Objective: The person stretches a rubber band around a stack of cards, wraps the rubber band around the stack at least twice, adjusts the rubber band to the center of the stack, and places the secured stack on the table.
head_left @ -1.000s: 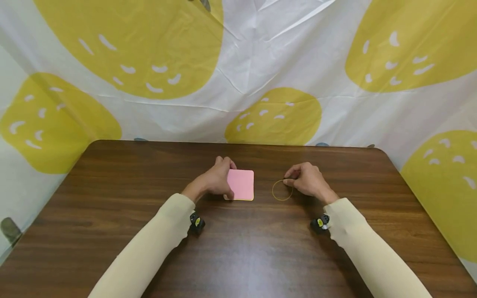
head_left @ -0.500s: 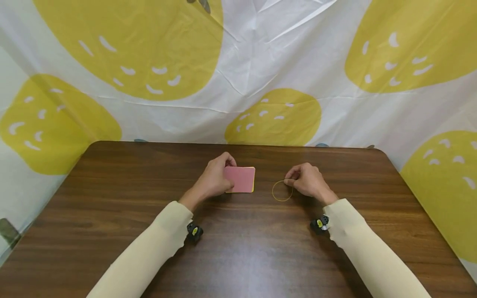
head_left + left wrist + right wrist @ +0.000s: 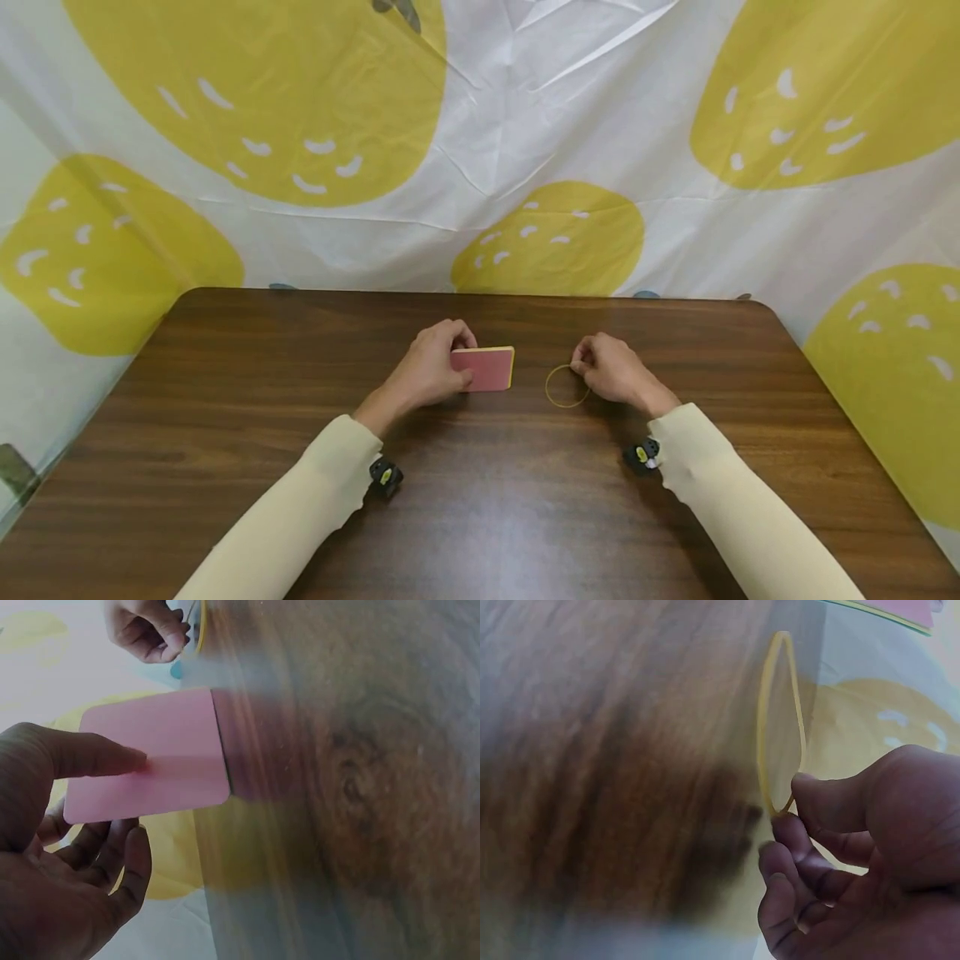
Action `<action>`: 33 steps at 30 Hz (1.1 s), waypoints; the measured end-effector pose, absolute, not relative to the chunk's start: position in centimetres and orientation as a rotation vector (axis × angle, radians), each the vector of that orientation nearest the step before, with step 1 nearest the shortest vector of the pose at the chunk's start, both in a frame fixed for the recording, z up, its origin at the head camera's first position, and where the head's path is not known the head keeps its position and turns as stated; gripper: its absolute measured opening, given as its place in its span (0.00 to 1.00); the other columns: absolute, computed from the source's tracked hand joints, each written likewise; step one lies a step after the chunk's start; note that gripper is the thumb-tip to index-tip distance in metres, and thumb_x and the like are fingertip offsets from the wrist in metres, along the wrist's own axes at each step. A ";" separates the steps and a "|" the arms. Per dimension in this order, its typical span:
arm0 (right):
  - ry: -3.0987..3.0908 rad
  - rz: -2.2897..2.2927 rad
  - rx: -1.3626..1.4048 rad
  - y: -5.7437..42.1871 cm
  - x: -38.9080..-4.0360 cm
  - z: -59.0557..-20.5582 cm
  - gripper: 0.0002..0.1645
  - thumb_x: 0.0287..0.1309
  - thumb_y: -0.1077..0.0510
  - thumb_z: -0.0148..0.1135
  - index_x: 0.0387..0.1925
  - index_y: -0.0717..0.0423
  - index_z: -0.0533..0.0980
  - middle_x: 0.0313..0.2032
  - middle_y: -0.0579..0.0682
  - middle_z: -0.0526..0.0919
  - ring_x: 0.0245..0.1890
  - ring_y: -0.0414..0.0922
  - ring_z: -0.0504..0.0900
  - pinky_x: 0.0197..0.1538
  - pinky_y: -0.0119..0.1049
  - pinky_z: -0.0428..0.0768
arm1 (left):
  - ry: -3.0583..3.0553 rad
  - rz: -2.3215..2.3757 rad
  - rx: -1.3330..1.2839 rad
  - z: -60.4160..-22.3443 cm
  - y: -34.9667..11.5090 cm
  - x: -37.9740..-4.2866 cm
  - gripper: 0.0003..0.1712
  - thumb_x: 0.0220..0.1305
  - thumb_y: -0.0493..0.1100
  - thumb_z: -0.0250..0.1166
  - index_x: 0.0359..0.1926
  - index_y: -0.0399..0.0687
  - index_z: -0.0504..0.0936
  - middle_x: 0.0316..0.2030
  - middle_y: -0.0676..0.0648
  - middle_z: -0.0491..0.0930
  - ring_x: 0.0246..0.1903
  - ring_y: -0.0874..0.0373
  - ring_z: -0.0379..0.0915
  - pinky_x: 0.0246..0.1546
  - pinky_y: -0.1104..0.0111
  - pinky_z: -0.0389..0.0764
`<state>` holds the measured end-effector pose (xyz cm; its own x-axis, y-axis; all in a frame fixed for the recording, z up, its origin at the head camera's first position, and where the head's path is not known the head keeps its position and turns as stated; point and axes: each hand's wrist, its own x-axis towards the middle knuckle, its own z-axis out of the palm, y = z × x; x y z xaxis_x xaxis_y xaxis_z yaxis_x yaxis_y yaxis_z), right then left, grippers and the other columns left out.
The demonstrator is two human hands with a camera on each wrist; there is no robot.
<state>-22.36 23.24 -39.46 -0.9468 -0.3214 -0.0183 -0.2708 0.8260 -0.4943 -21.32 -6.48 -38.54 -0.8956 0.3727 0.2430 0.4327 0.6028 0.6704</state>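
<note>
Now, toward the 12 o'clock side of the desk (image 3: pixel 480 517), the left hand (image 3: pixel 431 367) pinches a pink-faced card stack (image 3: pixel 491 369) by its 9 o'clock end, holding it tilted up. At the stack's 3 o'clock, a thin yellow band (image 3: pixel 762 735) forms an open loop, pinched by the right hand (image 3: pixel 611 367). Taking hold of both looks done, while band and stack are apart, not yet joined.

Matt paper (image 3: pixel 487 371), glossy wood table (image 3: pixel 495 492)
</note>
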 end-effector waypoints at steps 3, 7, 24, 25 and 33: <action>2.885 -0.796 -0.460 23.4 -22.1 -39.2 0.04 0.70 0.63 0.58 0.37 0.61 0.77 0.33 0.53 0.80 0.33 0.48 0.76 0.39 0.43 0.75 | -2.755 -1.107 -0.728 -38.3 -6.8 -21.2 0.13 0.47 0.33 0.72 0.35 0.44 0.80 0.33 0.47 0.77 0.35 0.52 0.73 0.41 0.60 0.74; 2.849 -0.859 -0.441 23.6 -21.9 -39.1 0.05 0.71 0.63 0.57 0.40 0.62 0.77 0.33 0.53 0.82 0.31 0.46 0.77 0.36 0.40 0.75 | -2.793 -1.004 -0.763 -37.9 -7.3 -21.1 0.10 0.49 0.36 0.73 0.35 0.44 0.82 0.30 0.48 0.74 0.32 0.53 0.71 0.37 0.61 0.73; 2.785 -0.866 -0.402 24.2 -21.0 -38.7 0.12 0.66 0.53 0.67 0.29 0.55 0.82 0.22 0.46 0.80 0.22 0.43 0.73 0.29 0.37 0.72 | -2.923 -0.987 -0.752 -38.0 -7.5 -20.9 0.07 0.57 0.36 0.72 0.36 0.44 0.83 0.22 0.51 0.72 0.24 0.57 0.67 0.25 0.67 0.67; 2.773 -0.883 -0.396 24.2 -20.9 -38.6 0.13 0.67 0.52 0.66 0.29 0.55 0.82 0.23 0.47 0.80 0.23 0.43 0.72 0.29 0.37 0.71 | -2.920 -0.996 -0.750 -38.0 -7.4 -20.9 0.07 0.57 0.36 0.72 0.36 0.44 0.83 0.22 0.51 0.71 0.23 0.57 0.66 0.24 0.67 0.66; 2.616 -1.180 -0.401 24.5 -20.3 -37.7 0.19 0.73 0.47 0.59 0.36 0.57 0.84 0.40 0.53 0.84 0.37 0.47 0.74 0.40 0.41 0.72 | -2.925 -1.033 -0.738 -38.5 -7.5 -21.1 0.06 0.57 0.38 0.73 0.35 0.45 0.84 0.26 0.49 0.72 0.27 0.56 0.68 0.28 0.67 0.69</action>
<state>-20.25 24.53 -37.66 -0.9328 -0.3443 -0.1067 -0.1479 0.6354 -0.7579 -21.07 -7.54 -38.50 -0.8919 0.4392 0.1073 0.4092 0.6833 0.6047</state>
